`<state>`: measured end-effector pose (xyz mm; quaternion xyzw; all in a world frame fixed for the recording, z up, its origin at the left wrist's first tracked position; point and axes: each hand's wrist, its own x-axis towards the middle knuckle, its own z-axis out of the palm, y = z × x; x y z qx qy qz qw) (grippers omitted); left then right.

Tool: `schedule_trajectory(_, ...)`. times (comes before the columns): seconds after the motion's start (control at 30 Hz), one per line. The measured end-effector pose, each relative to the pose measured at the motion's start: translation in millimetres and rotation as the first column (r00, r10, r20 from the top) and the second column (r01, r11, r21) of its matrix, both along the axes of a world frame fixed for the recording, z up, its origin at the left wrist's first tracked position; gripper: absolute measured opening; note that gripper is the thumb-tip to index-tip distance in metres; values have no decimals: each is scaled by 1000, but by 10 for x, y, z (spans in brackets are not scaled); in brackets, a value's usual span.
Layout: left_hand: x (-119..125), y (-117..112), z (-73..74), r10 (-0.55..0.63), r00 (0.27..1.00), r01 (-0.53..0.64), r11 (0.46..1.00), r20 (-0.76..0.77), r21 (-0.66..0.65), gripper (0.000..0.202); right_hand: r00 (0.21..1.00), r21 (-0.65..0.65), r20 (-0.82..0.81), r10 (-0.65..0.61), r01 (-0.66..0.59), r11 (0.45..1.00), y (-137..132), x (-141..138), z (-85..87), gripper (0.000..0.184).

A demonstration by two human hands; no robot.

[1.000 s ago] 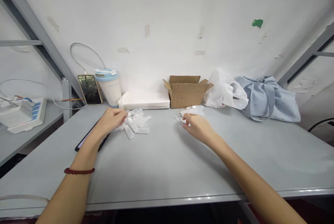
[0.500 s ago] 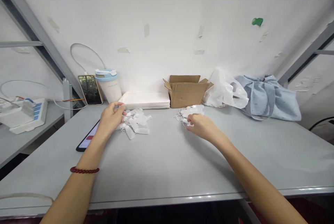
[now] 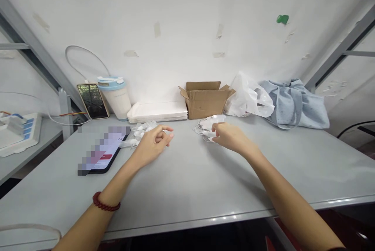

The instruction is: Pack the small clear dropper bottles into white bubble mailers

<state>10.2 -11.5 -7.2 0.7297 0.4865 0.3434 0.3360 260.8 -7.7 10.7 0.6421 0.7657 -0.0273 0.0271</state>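
Observation:
My left hand (image 3: 155, 144) is just above the table, right of a loose heap of small translucent white tags with thin strings (image 3: 137, 134), partly covering the heap. Its thumb and index finger point right with a gap between them, the other fingers are curled, and I see nothing in it. Farther right, my right hand (image 3: 227, 136) bends over a second group of white tags (image 3: 216, 118), which lie side by side with their string loops to the left. The fingertips close around the nearest tag, partly hidden by the hand.
A phone (image 3: 109, 153) lies left of the heap. Along the wall stand another phone (image 3: 93, 102), a blue-lidded cup (image 3: 115, 98), a stack of white sheets or envelopes (image 3: 158, 111), an open cardboard box (image 3: 206, 104), a white plastic bag (image 3: 246, 97) and a blue cloth bag (image 3: 310, 106).
My left hand has moved right, from the far left side of the heap to its right side. My right hand stays at the second group. The view has shifted slightly.

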Motion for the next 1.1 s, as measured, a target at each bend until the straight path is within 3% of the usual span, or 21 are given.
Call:
schedule_trajectory(0.23,90,-19,-101,-94,994,101,980,51,-169,32,995,-132,89,43,-31,991,-37,-18,-19,18)
schedule_trajectory(0.37,131,-43,-135,-114,992,123,971,54,-206,32,982,-141,-138,131,-150,979,-79,-69,-21,12)
schedule_trajectory(0.47,152,-55,-158,-122,986,143,968,114,-207,38,905,-79,-360,225,-270,960,-116,-123,-21,9)
schedule_trajectory(0.63,175,-68,-200,-183,975,206,955,124,-215,51,837,-31,-458,299,-351,936,-156,-212,-74,15)
schedule_trajectory(0.93,208,-98,-196,-214,975,222,952,60,-209,39,718,-206,-671,185,-420,884,-206,-274,-11,24)
schedule_trajectory(1.1,198,-103,-154,-207,975,221,947,84,-233,26,683,-113,-708,181,-363,925,-202,-296,-13,25)
